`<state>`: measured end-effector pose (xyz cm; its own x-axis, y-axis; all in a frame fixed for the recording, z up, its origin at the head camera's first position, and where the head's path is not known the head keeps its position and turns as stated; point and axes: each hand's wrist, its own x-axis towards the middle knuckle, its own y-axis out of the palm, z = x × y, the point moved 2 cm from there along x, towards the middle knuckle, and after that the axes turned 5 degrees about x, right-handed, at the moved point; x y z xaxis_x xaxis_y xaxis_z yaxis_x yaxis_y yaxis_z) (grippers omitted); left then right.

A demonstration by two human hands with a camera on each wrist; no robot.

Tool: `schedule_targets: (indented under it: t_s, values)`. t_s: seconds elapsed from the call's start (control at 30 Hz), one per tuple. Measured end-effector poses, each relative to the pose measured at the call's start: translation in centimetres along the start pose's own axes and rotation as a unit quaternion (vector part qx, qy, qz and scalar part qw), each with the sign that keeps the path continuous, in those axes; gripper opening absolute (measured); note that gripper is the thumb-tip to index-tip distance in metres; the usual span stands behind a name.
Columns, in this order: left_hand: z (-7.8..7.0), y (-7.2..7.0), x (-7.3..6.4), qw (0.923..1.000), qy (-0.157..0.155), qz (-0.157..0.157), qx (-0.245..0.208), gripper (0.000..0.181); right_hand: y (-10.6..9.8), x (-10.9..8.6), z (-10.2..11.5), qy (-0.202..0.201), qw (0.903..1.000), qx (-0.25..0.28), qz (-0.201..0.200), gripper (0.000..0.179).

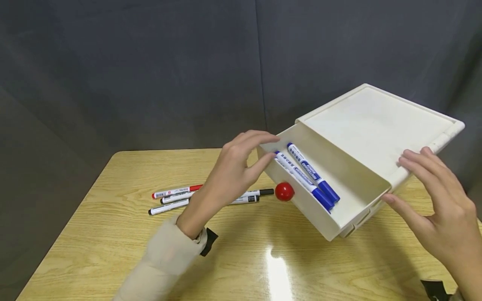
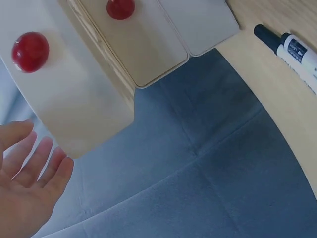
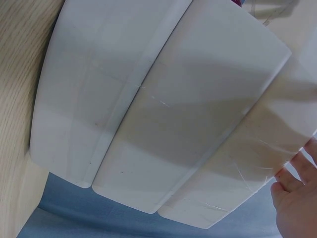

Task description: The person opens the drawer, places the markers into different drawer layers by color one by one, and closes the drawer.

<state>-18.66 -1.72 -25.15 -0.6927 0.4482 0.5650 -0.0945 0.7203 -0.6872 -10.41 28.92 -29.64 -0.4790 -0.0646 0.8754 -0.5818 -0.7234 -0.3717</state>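
A white drawer unit [image 1: 380, 125] stands at the right with its top drawer [image 1: 308, 217] pulled out; a red ball-shaped knob [image 1: 284, 191] is on the drawer's front. Blue whiteboard markers [image 1: 309, 169] lie inside along the front wall. My left hand [image 1: 235, 163] is at the drawer's far left corner, thumb and forefinger apart, the thumb tip overlapping a marker's end in the head view. In the left wrist view its fingers [image 2: 59, 171] are loosely bent beside the drawer's corner. My right hand [image 1: 444, 205] rests on the unit's right side, fingertips on the top edge and thumb near the front corner.
On the wooden table [image 1: 113, 234], left of the unit, lie a red marker [image 1: 177, 191] and several black markers [image 1: 175, 206], partly behind my left forearm. A second red knob [image 2: 120, 7] shows on a lower drawer. A dark grey curtain [image 1: 169, 75] hangs behind the table.
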Motion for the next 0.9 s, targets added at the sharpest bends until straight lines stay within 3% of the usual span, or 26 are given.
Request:
schedule_targets:
  t_s: [0.23, 0.5, 0.9]
  values:
    - [-0.4, -0.2, -1.5, 0.9998, -0.002, -0.015, -0.010, 0.029, 0.0, 0.0, -0.1, 0.002, 1.0000, 0.002, -0.005, 0.075]
    - [-0.7, 0.6, -2.8, 0.9990, 0.012, -0.009, -0.042, 0.024, 0.0, 0.0, -0.1, 0.004, 1.0000, -0.001, -0.003, 0.075]
    - [-0.7, 2.0, -4.2, 0.9915, -0.030, 0.027, -0.124, 0.024, 0.0, 0.0, 0.0, 0.003, 1.0000, 0.002, -0.006, 0.075]
